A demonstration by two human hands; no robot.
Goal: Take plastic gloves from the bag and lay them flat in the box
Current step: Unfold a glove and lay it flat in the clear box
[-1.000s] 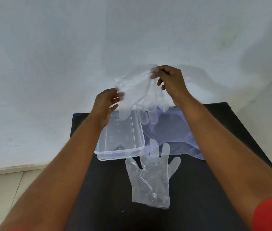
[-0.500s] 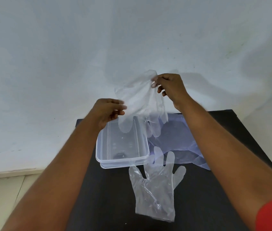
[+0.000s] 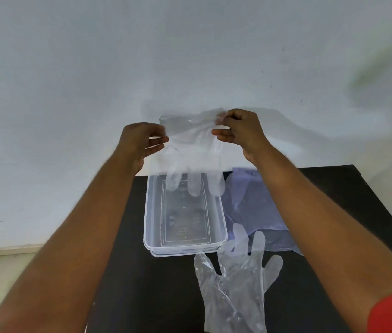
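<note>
Since the earlier frame my left hand [image 3: 142,140] moved up to pinch the glove [image 3: 191,150] cuff opposite my right hand [image 3: 238,133], so both hands now stretch it wide. Glove hangs fingers-down just below my hands, over the box's [image 3: 151,227] far end; its long axis matches the box's, so I'd judge a straight lower toward me.

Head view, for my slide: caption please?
Both hands hold a clear plastic glove above the clear plastic box.

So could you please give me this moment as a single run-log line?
left hand: pinching held glove | right hand: pinching it | held glove: spread above box | second glove: on table
</note>
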